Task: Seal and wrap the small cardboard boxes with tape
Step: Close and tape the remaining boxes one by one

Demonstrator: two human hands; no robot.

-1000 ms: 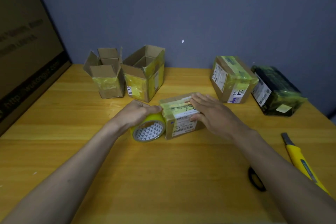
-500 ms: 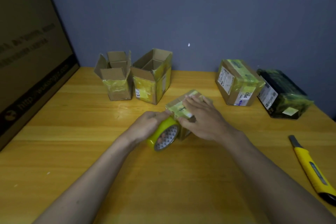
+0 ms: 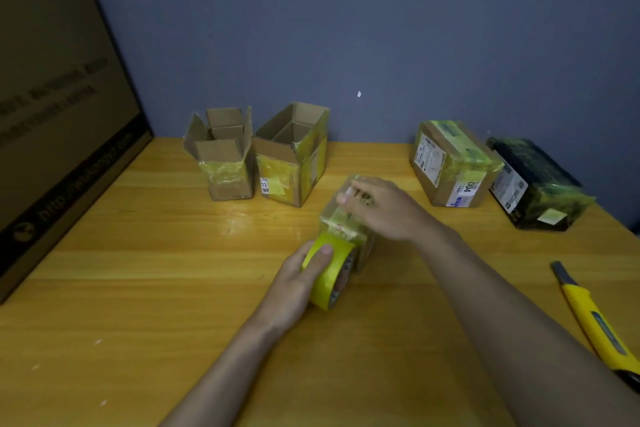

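A small cardboard box (image 3: 341,222) with yellow tape across its top lies mid-table. My right hand (image 3: 384,208) rests on top of it with its fingers laid flat along the taped lid. Against the box's near end stands a yellow tape roll (image 3: 329,270), gripped by my left hand (image 3: 294,284) with the thumb over its outer band. A strip of tape runs from the roll up onto the box. Two open-topped boxes (image 3: 225,159) (image 3: 294,156) stand at the back left.
A taped brown box (image 3: 453,163) and a dark wrapped box (image 3: 536,184) sit at the back right. A yellow utility knife (image 3: 595,319) lies at the right edge. A large cardboard sheet (image 3: 59,121) leans along the left side. The blue wall closes the back.
The box has turned so its end faces me. My left hand has brought the tape roll round from the box's left side to its near end. My right hand stayed on the lid.
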